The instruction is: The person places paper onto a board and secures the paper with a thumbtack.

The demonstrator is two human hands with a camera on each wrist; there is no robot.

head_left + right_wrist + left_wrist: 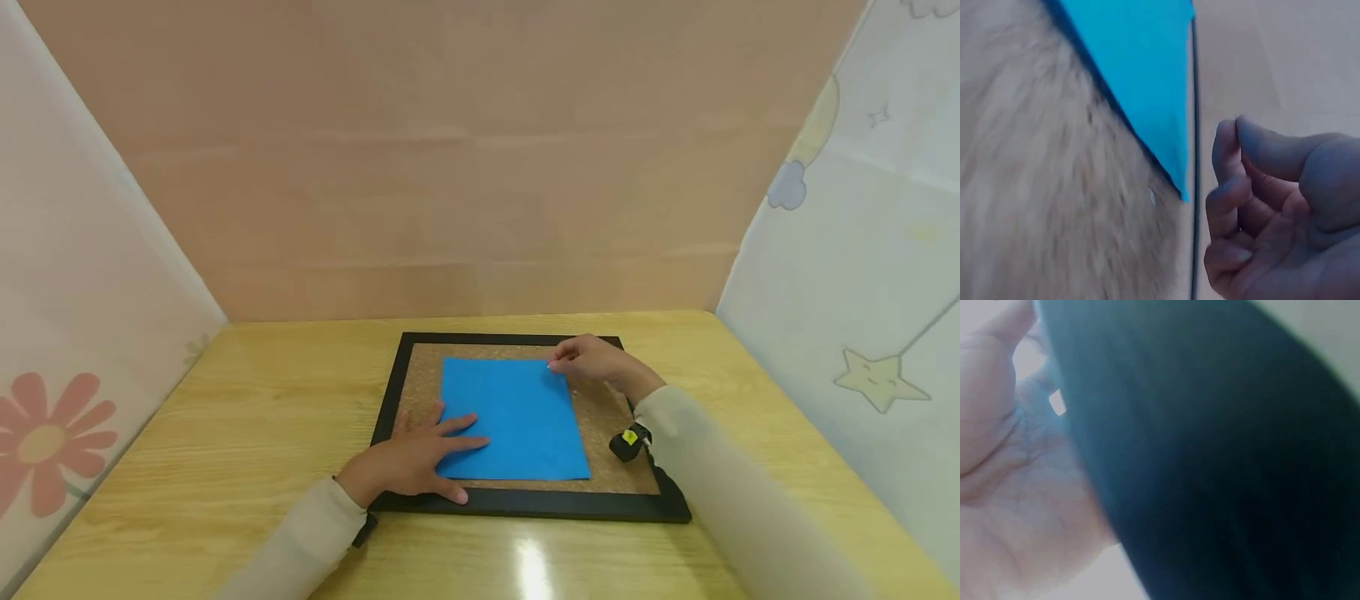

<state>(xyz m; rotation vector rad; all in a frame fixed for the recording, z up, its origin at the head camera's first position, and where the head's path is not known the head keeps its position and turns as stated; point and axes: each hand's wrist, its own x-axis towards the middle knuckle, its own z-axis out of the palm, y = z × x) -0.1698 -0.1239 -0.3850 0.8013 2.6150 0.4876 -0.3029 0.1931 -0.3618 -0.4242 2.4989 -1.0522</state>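
Observation:
A sheet of blue paper (510, 417) lies on a cork board (611, 425) with a black frame. My left hand (412, 458) spreads its fingers over the paper's left edge, its thumb on the lower frame bar. At the paper's top right corner, my right hand (596, 360) brings thumb and forefinger together, with a tiny white pin-like thing at the tips in the head view. The right wrist view shows these fingertips (1225, 140) pinched together beside the blue corner; what they hold is mostly hidden there. A dark, blurred shape (1197, 456) covers much of the left wrist view.
The board rests on a light wooden table (247, 433). An orange-brown backdrop (465, 167) rises behind it, with patterned panels on both sides. Near the right wrist sits a black device (626, 443) with a yellow mark. A small pale speck (1152, 195) shows on the cork.

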